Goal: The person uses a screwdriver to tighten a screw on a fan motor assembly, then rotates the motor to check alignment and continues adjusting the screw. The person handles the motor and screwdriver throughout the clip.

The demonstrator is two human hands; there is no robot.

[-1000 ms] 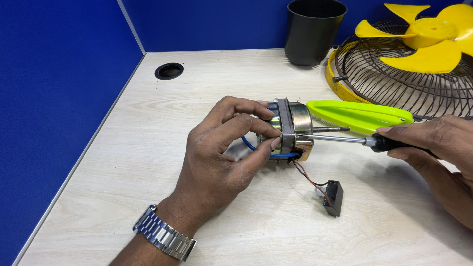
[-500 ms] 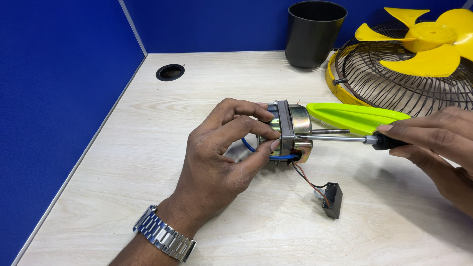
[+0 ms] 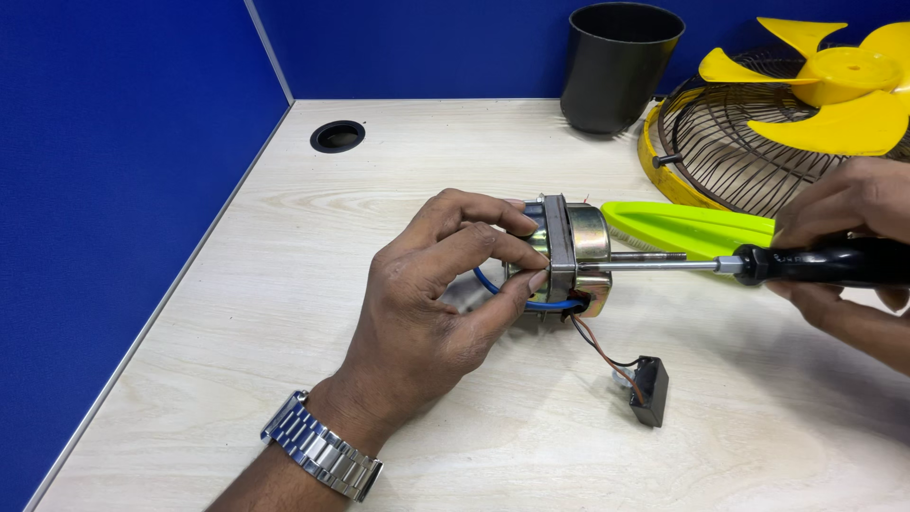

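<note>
Two hands work on one small fan motor (image 3: 569, 251) at a pale wooden desk (image 3: 284, 284) set against blue partition walls (image 3: 114, 190). The left hand (image 3: 436, 294), a steel watch (image 3: 322, 457) on its wrist, is closed around the motor's left end, thumb and fingers pinching the metal casing and holding it just above the desk at mid-scene. The right hand (image 3: 844, 237) is wrapped tight around the black handle of one screwdriver (image 3: 749, 265), whose steel shaft runs leftward and level, its tip meeting the motor's right face just below the motor's own threaded spindle. The motor thus sits between the two grips, touching the left hand's fingers and the screwdriver's tip, well apart from the right hand itself.

One blue wire and a thin pair of dark wires trail from the motor's underside to one small black capacitor (image 3: 649, 391) lying on the desk nearer the camera. One lime-green plastic piece (image 3: 687, 228) lies behind the shaft. At far right rest one wire guard (image 3: 720, 152) and one yellow blade (image 3: 825, 85); one black cup (image 3: 621, 66) stands at the far edge; one cable hole (image 3: 336, 136) sits far left.
</note>
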